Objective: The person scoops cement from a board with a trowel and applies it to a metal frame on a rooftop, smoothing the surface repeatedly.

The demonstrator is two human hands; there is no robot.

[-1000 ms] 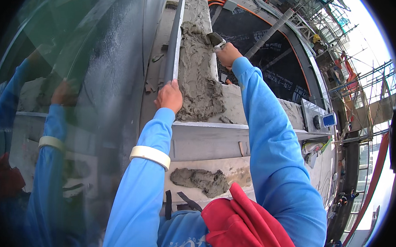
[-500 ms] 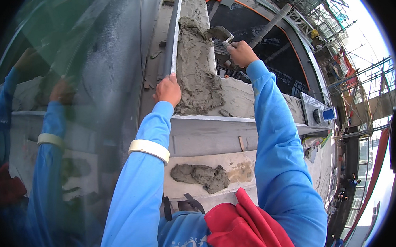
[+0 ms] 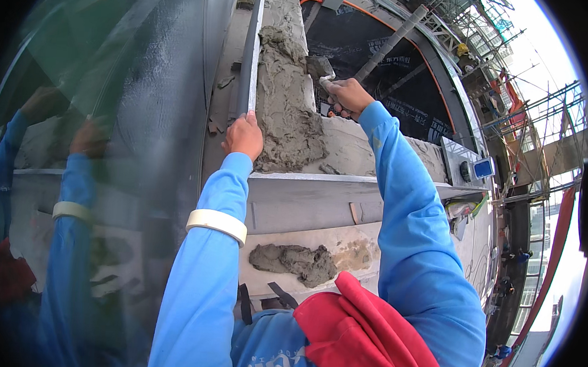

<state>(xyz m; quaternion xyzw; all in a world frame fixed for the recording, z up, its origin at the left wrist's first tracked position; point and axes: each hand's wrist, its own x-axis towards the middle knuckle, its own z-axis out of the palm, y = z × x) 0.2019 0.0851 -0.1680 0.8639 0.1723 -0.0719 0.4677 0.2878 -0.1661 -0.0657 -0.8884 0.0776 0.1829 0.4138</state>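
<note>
My right hand (image 3: pixel 350 97) grips the handle of a mortar-smeared trowel (image 3: pixel 321 67). Its blade is at the right edge of a strip of wet grey mortar (image 3: pixel 285 116), spread roughly along the top of a ledge. At the strip's left side stands a thin grey panel (image 3: pixel 253 55) on edge; my left hand (image 3: pixel 244 137) holds that panel's near end, fingers closed over it. A pale roll of tape (image 3: pixel 217 224) rides around my left forearm.
A lump of mortar (image 3: pixel 296 262) lies on a pale board (image 3: pixel 361 240) close to me. To the left rises a reflective glass pane (image 3: pixel 132 108). Beyond the ledge are a black sheeted area (image 3: pixel 406 76), an orange conduit (image 3: pixel 376 6) and a blue-and-white container (image 3: pixel 483 169). Scaffolding (image 3: pixel 550 117) stands right.
My right hand and the trowel have shifted slightly left and toward me, and the blade has turned. My left hand stays on the panel; the view has moved a little.
</note>
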